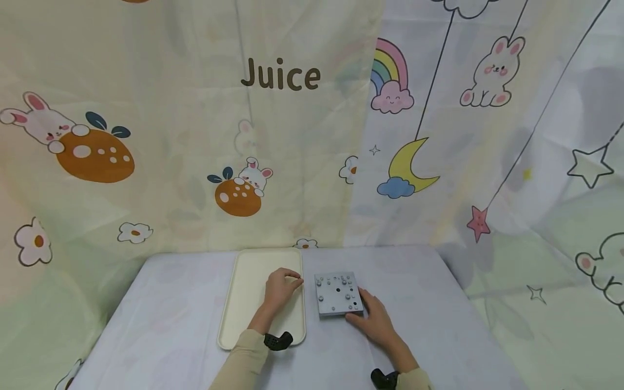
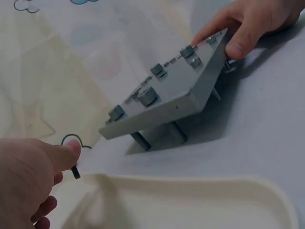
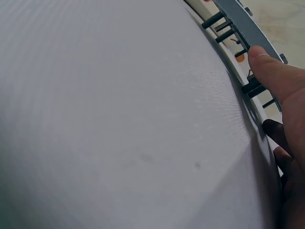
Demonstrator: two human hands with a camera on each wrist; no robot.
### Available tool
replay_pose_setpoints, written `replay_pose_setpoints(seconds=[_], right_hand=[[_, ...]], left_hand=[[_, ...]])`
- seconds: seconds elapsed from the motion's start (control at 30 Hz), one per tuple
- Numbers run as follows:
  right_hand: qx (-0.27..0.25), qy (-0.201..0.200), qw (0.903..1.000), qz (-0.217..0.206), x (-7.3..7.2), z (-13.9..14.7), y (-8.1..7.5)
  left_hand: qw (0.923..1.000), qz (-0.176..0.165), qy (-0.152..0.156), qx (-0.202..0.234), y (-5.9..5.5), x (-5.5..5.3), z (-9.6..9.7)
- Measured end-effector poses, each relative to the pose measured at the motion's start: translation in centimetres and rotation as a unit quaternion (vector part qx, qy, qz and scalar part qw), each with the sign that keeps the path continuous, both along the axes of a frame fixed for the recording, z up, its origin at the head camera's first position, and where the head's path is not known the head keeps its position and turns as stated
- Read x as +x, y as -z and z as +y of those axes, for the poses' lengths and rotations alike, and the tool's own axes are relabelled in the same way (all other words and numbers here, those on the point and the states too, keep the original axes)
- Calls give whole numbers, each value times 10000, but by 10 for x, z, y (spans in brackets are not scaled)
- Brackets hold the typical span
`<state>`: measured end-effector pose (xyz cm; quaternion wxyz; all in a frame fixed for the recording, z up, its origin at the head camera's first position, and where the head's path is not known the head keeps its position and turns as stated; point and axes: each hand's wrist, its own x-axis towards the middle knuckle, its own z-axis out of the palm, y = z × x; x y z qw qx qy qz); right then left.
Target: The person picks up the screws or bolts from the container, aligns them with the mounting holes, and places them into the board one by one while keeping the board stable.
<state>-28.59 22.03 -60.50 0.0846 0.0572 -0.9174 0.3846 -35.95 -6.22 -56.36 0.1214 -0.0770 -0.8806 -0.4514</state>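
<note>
A square grey metal plate [image 1: 337,297] sits on the white cloth, several screw heads and a few dark holes on its top. Threaded shanks [image 2: 177,132] stick out below it, so its underside stands off the cloth. My right hand [image 1: 377,324] grips the plate's near right corner, thumb along the front edge and fingers at the right side. Over the cream tray's right edge, my left hand [image 1: 280,290] pinches a small screw between thumb and forefinger. The screw's dark threaded end [image 2: 76,172] points down in the left wrist view; the fingertips hide its head.
The shallow cream tray [image 1: 229,325] lies left of the plate, under my left hand. White cloth [image 1: 161,319] covers the table. A printed curtain [image 1: 302,162] hangs right behind the table's far edge.
</note>
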Motion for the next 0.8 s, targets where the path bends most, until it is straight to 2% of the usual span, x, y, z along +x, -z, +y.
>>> replay_pose_setpoints(seconds=[0.13, 0.33, 0.6, 0.8], right_hand=[[-1, 32, 10000, 28, -2, 0, -1], [20, 101, 9997, -209, -2, -1, -2], [9, 58, 9999, -129, -2, 4, -3], [-40, -79, 9997, -248, -3, 2, -5]], left_hand=[[9992, 38, 332, 207, -7, -6, 13], [9968, 326, 732, 19, -18, -16, 36], [9955, 172, 928, -73, -21, -22, 60], [9953, -85, 963, -82, -20, -22, 66]])
